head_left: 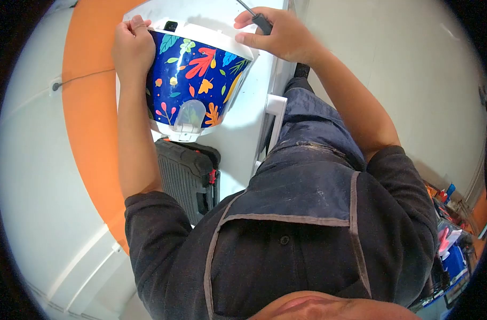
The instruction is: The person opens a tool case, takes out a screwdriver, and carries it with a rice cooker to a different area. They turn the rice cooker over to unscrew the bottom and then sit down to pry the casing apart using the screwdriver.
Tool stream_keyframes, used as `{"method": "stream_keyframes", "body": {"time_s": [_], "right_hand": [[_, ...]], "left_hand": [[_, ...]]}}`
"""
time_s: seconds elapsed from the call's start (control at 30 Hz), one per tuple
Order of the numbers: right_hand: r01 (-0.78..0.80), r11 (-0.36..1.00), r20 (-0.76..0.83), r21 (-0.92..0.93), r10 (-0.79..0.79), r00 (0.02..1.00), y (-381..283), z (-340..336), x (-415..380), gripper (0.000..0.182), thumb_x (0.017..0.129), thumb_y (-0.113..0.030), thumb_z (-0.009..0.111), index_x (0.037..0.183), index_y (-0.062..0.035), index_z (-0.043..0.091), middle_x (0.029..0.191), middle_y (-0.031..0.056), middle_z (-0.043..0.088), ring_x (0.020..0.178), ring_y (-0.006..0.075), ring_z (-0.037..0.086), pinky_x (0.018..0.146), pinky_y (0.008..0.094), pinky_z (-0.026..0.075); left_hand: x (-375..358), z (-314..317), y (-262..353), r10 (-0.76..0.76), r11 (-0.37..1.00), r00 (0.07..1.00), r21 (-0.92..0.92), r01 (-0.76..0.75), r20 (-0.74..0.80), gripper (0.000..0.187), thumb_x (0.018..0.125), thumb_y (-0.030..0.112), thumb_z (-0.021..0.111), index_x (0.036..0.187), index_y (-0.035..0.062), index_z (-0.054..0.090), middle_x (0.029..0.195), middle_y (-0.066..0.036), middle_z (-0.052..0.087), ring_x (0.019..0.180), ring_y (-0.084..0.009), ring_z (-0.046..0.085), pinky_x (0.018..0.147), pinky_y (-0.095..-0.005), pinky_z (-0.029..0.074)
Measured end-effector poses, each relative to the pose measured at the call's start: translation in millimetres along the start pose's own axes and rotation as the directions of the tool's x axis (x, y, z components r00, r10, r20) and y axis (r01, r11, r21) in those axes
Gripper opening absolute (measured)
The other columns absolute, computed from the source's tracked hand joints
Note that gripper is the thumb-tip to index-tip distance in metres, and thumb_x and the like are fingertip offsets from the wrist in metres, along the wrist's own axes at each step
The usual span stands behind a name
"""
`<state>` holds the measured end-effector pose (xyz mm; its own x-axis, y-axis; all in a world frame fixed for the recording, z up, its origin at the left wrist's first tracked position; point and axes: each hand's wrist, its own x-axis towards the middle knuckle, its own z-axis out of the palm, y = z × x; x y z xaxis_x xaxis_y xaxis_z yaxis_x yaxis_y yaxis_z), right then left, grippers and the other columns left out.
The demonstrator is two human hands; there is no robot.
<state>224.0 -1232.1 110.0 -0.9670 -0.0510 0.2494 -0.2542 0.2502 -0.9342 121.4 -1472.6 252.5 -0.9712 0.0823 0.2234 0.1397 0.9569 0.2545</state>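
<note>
A white casing with a glossy dark-blue panel (pixel 192 80) printed with colourful leaves rests on the white table. A clear rounded tab (pixel 190 114) stands out at its near end. My left hand (pixel 134 45) is closed at the casing's far left corner, its fingertips partly hidden. Beside the far right corner is my right hand (pixel 275 34), which holds a black-handled screwdriver (pixel 262 24) among its fingers. The screwdriver's metal shaft points up and left, and its tip is cut off by the frame. My right thumb and fingertips reach toward the casing's white rim.
A dark tool case (pixel 184 176) with red latches lies on the table, close to my body. An orange band (pixel 88 106) runs along the wall at left, with a cable (pixel 86 78) crossing it. Assorted items (pixel 454 261) are piled at lower right.
</note>
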Motion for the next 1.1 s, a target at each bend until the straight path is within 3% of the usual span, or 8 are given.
{"method": "stream_keyframes", "body": {"time_s": [0.13,0.33,0.43,0.53,0.63,0.83,1.03,1.1], "right_hand": [[-0.045,0.994,0.095,0.104,0.035,0.995,-9.2,11.8,-3.1,0.054,0.084,-0.047,0.080,0.121,-0.0094,0.070,0.085,0.0057,0.065,0.077,0.0151,0.059,0.068,0.0275,0.047],[0.072,0.995,0.056,0.075,-0.076,0.995,6.5,28.8,-2.8,0.055,0.088,-0.047,0.077,0.125,-0.0070,0.068,0.095,0.0110,0.071,0.085,0.0164,0.064,0.075,0.0283,0.051],[-0.011,0.992,0.087,0.127,0.000,0.996,9.8,32.5,6.7,0.048,0.094,-0.045,0.070,0.121,-0.0048,0.069,0.099,0.0142,0.073,0.089,0.0177,0.067,0.078,0.0303,0.053],[-0.077,0.971,0.178,0.227,0.037,0.983,0.9,20.5,19.0,0.048,0.097,-0.044,0.065,0.118,-0.0018,0.070,0.098,0.0146,0.073,0.089,0.0178,0.067,0.080,0.0309,0.054],[-0.167,0.974,0.202,0.151,0.135,0.970,-1.4,17.8,26.0,0.048,0.098,-0.044,0.064,0.113,0.0008,0.070,0.095,0.0147,0.073,0.086,0.0168,0.067,0.080,0.0313,0.053],[0.000,0.997,0.194,0.075,-0.014,0.981,37.5,44.9,20.4,0.048,0.097,-0.045,0.065,0.107,0.0011,0.071,0.086,0.0124,0.071,0.074,0.0163,0.063,0.069,0.0330,0.052],[-0.217,0.967,0.178,0.132,0.192,0.965,-9.2,36.5,55.1,0.056,0.093,-0.053,0.066,0.103,0.0010,0.072,0.083,0.0098,0.070,0.069,0.0155,0.061,0.063,0.0325,0.051],[-0.195,0.981,0.248,-0.001,0.189,0.950,-23.4,38.8,67.7,0.051,0.092,-0.047,0.063,0.101,0.0023,0.073,0.092,0.0181,0.071,0.079,0.0262,0.064,0.071,0.0365,0.052]], "left_hand": [[2.7,5.5,-13.5,0.015,0.999,1.000,-0.036,-0.015,-0.006,0.045,0.104,0.042,0.046,0.100,0.0005,0.064,0.100,-0.012,0.075,0.095,-0.0299,0.070,0.086,-0.0392,0.051],[6.0,5.2,-13.8,-0.054,0.995,0.993,-0.080,0.062,0.101,0.046,0.103,0.039,0.045,0.103,-0.0031,0.065,0.100,-0.018,0.074,0.097,-0.0315,0.070,0.086,-0.0405,0.051],[8.7,6.9,-42.0,-0.096,0.983,0.990,0.166,0.077,0.104,0.046,0.103,0.038,0.044,0.105,-0.0039,0.064,0.102,-0.022,0.072,0.098,-0.0331,0.070,0.087,-0.0414,0.051],[-6.9,2.1,-28.3,-0.200,0.979,0.976,0.061,0.195,0.082,0.047,0.103,0.039,0.043,0.105,-0.0034,0.064,0.104,-0.022,0.072,0.099,-0.0346,0.069,0.088,-0.0423,0.051],[-7.6,11.2,-30.8,-0.177,0.983,0.981,-0.037,0.181,0.077,0.047,0.103,0.040,0.044,0.105,-0.0027,0.063,0.105,-0.021,0.072,0.100,-0.0340,0.069,0.089,-0.0419,0.051],[-15.6,45.7,-64.0,-0.151,0.971,0.980,-0.164,0.172,0.132,0.042,0.105,0.036,0.043,0.106,-0.0013,0.062,0.108,-0.018,0.073,0.102,-0.0311,0.070,0.089,-0.0391,0.051],[-20.2,37.8,-52.8,-0.086,0.994,0.991,-0.060,0.093,0.101,0.043,0.105,0.038,0.042,0.108,-0.0011,0.061,0.105,-0.024,0.072,0.101,-0.0391,0.068,0.088,-0.0433,0.051],[-24.3,37.1,-51.5,-0.053,0.997,0.993,-0.049,0.058,0.105,0.044,0.105,0.039,0.042,0.109,-0.0011,0.060,0.103,-0.026,0.071,0.099,-0.0413,0.068,0.086,-0.0448,0.051]]}}
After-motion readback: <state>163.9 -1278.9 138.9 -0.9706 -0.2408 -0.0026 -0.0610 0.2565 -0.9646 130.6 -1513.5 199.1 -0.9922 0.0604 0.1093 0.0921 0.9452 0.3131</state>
